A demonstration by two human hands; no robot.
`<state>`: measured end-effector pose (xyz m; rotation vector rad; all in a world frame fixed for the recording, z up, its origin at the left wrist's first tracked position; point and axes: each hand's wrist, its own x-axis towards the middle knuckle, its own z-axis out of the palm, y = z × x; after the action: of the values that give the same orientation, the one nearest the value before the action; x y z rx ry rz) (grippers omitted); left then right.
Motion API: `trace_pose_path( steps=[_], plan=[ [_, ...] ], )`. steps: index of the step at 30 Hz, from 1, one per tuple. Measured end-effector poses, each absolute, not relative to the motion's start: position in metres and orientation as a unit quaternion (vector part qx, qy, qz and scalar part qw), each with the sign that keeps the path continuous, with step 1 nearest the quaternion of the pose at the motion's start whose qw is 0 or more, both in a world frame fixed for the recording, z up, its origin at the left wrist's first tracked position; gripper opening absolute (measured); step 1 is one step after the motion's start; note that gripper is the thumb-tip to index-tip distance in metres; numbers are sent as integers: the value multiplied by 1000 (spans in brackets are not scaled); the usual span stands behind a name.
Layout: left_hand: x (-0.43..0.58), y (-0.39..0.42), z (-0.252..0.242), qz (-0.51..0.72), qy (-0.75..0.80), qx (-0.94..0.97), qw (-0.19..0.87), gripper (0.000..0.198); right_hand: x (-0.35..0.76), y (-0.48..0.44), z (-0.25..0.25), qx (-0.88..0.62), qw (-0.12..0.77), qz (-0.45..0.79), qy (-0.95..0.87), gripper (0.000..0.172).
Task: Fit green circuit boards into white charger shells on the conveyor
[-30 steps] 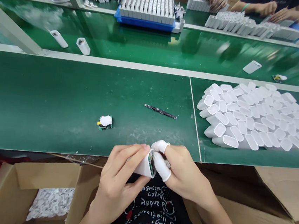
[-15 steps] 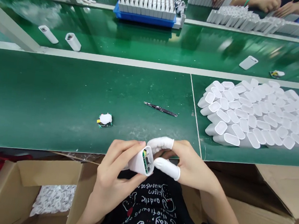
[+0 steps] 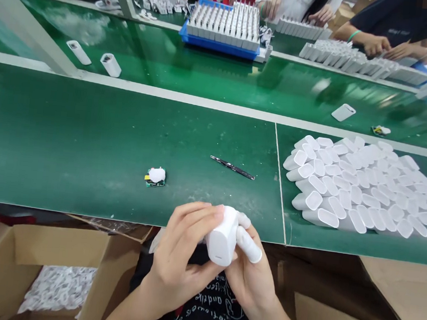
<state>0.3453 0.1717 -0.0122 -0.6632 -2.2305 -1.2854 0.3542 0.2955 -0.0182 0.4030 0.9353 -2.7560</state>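
Observation:
Both my hands grip one white charger shell [image 3: 222, 241] just in front of the green bench's near edge. My left hand [image 3: 178, 249] wraps its left side and underside. My right hand [image 3: 253, 274], with white finger cots on thumb and forefinger, presses it from the right. The shell's closed end with a small slot faces me. A small green circuit board with a white part [image 3: 155, 176] lies on the bench to the left. Black tweezers [image 3: 232, 167] lie beyond my hands.
A heap of empty white shells [image 3: 358, 186] fills the bench at right. Open cardboard boxes [image 3: 17, 272] sit below, the left one with bagged white parts. On the far conveyor lie loose shells [image 3: 110, 64] and a blue tray of chargers [image 3: 226, 28]. Other people's hands work there.
The shell has been turned: its open end with the board inside faced me before, now its closed end does. My right hand has moved under and beside it.

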Motion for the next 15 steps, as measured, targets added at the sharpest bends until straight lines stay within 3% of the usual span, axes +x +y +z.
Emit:
trace_pose_path(
  steps=[7,10,12,15],
  plan=[
    [344,173,-9,-452,-827,-238,235,43,350,299,-25,153,156,-926,307,15],
    [338,172,-18,-454,-836,-225,210,42,342,300,-31,149,133,-915,352,14],
    [334,168,-26,-443,-851,-211,187,43,337,309,-32,120,59,-885,445,12],
    [331,157,-33,-446,-858,-180,180,42,343,332,-27,51,-169,-760,626,19]
  ],
)
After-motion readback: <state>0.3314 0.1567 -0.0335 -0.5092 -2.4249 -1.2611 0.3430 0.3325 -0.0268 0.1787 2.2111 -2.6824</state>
